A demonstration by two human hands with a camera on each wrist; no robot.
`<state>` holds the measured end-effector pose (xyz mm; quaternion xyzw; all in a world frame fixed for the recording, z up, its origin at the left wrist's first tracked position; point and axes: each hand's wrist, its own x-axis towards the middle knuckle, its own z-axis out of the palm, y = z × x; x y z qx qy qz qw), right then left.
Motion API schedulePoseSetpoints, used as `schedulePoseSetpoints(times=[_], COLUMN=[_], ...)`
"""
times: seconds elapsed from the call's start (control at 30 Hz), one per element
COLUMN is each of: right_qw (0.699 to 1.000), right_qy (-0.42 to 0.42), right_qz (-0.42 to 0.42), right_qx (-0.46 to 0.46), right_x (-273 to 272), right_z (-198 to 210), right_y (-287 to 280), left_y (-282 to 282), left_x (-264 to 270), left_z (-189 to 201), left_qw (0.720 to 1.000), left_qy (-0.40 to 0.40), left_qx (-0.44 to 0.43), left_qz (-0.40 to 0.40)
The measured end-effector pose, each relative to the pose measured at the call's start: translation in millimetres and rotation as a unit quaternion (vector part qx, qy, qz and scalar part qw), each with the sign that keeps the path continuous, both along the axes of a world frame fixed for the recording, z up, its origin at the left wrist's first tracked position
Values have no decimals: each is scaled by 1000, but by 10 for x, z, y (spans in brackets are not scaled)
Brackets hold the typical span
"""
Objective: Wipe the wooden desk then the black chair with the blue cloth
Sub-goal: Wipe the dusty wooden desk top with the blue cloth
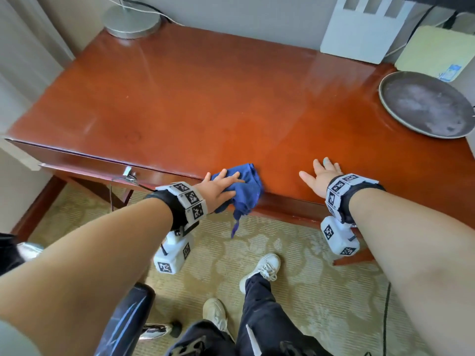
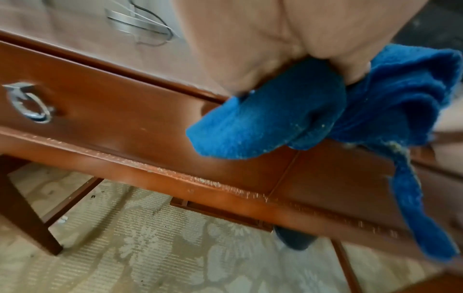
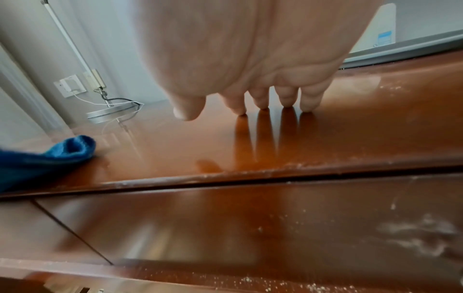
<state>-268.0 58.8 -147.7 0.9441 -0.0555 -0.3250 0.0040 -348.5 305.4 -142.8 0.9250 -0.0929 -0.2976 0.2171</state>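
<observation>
The blue cloth (image 1: 244, 186) lies bunched at the front edge of the red-brown wooden desk (image 1: 205, 98), and one end hangs over the edge. My left hand (image 1: 223, 183) presses on it with straight, spread fingers. In the left wrist view the cloth (image 2: 288, 123) bulges from under the palm, in front of the desk's drawer face (image 2: 112, 119). My right hand (image 1: 321, 173) rests flat on the desk to the right, holding nothing; its fingertips (image 3: 285, 103) touch the glossy top. The cloth (image 3: 67, 150) shows at the left of that view. A black chair (image 1: 128, 312) stands low at my left.
A lamp base (image 1: 132, 21) sits at the desk's back left. A round grey tray (image 1: 424, 104), a white device (image 1: 359, 29) and a cream box (image 1: 437, 52) crowd the back right. A ring handle (image 2: 27, 103) hangs on the drawer. My white shoes (image 1: 264, 265) stand on patterned carpet.
</observation>
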Motion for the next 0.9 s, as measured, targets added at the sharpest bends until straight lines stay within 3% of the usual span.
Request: schedulePoseSetpoints(times=[0.17,0.37,0.57,0.7,0.8,0.9], right_qw=[999,998,996,990,985,983], right_qy=[12,3,-12,-6,4,14], right_qz=[38,57,84,138,172,183], right_qx=[3,30,18,24,3,-2], right_x=[-23,315,1162,1623,1765,1782], right_z=[98,167,119,-70,-236,-282], right_y=[38,85,150,264,272,248], left_y=[210,272,271,217,130,100], left_x=[273,971,1978,2514,2711,2740], left_z=[371,642,377,-10,-196,-287], left_qw=[978,940,941,957,979,982], left_qy=[-69,-163,-203,-163,-101,-81], left_qx=[-48,-85,-73,-32,47,144], left_qz=[190,286,261,236,170,91])
